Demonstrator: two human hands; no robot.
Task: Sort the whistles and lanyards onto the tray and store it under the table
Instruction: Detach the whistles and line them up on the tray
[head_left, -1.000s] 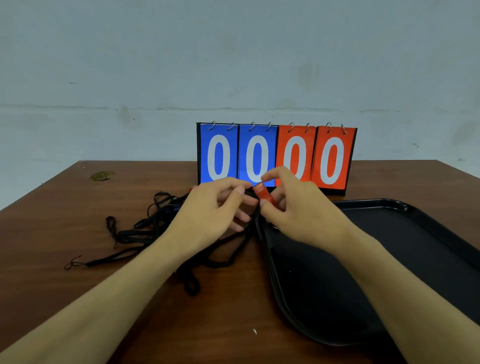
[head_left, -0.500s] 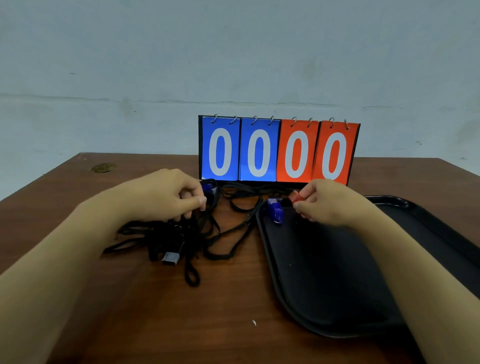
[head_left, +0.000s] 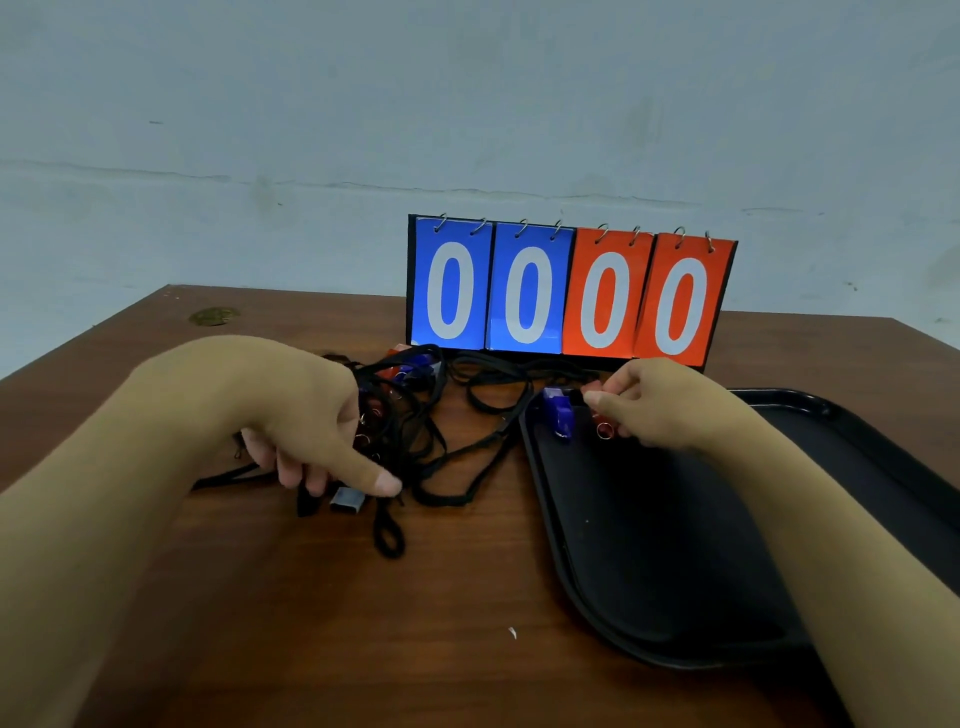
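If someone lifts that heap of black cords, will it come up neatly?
Probably not. The black lanyards lie in limp, crossing loops, so they would likely sag and drag neighbours along. Whistles show within the tangle and may swing. The left hand rests on the heap.

Right hand (head_left: 660, 405) pinches a red whistle (head_left: 602, 418) over the tray (head_left: 883, 467); left hand (head_left: 306, 415) rests on lanyards (head_left: 441, 447).

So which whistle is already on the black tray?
The blue whistle lying alone at the tray's far left corner. The red whistle beside it is pinched in the right hand; the others sit tangled among the lanyards.
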